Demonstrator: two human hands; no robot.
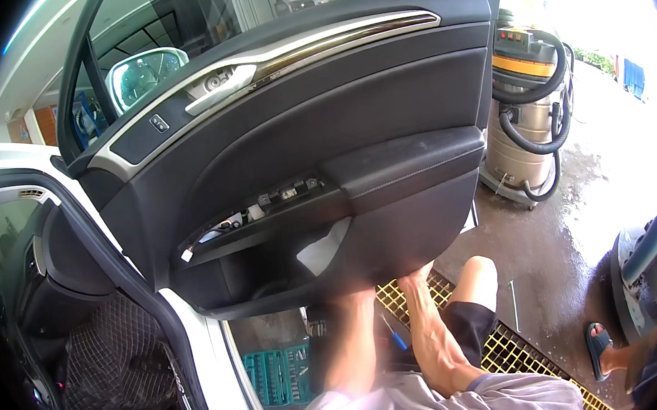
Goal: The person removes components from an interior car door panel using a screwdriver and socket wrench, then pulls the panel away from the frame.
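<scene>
A dark car door panel (pixel 275 131) on an opened door fills the middle of the view. Its bottom edge is where both of my hands reach. My left hand (pixel 358 298) goes up under that edge, blurred, its fingers hidden. Beside it, my right hand (pixel 415 275) is at the same lower edge, fingertips out of sight behind the panel. Whether either hand grips the panel cannot be made out. An open slot (pixel 251 213) in the armrest shows wires and a white connector. A pale sheet (pixel 323 248) sits in the door pocket.
An open teal socket set (pixel 277 375) and a blue-handled screwdriver (pixel 396 339) lie below the door. Yellow floor grating (pixel 506 353) runs under my legs. A wet/dry vacuum (pixel 528 117) stands right of the door. Another person's sandalled foot (pixel 600 349) is at the lower right.
</scene>
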